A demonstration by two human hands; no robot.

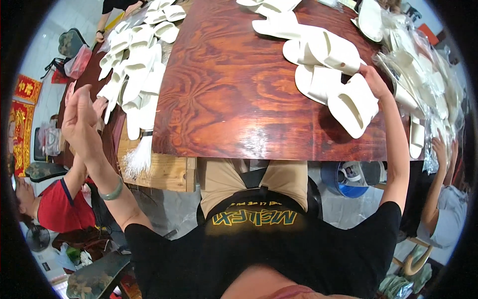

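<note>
Black T-shirt (279, 249) cloth lies nearest the camera, with beige trousers (219, 187) beyond it under the table's near edge. At the right side of the table, the right hand (374, 82) is bent close around the ends of the white slippers; its fingertips are hidden, so I cannot tell whether it pinches one or only touches. Just beside it, a white slipper (367, 97) sits tilted, its near end over a dark shadow on the wood. More white slippers overlap in a line from there toward the far edge. Off to the left, the left hand (79, 117) is raised beside the table, its fingers drawn narrowly together; whether anything is between them is unclear. A green bangle (113, 190) circles that wrist.

Between the hands spreads the glossy reddish-brown table (234, 94). To its left lies a heap of slippers (142, 62), with a bundle of white strips (139, 157) at its near end. Slippers in clear bags (433, 70) pile up on the far right. Under the near right corner stands a blue tub (328, 182). One co-worker in red (64, 207) sits at left, another in pale blue (448, 209) at right.
</note>
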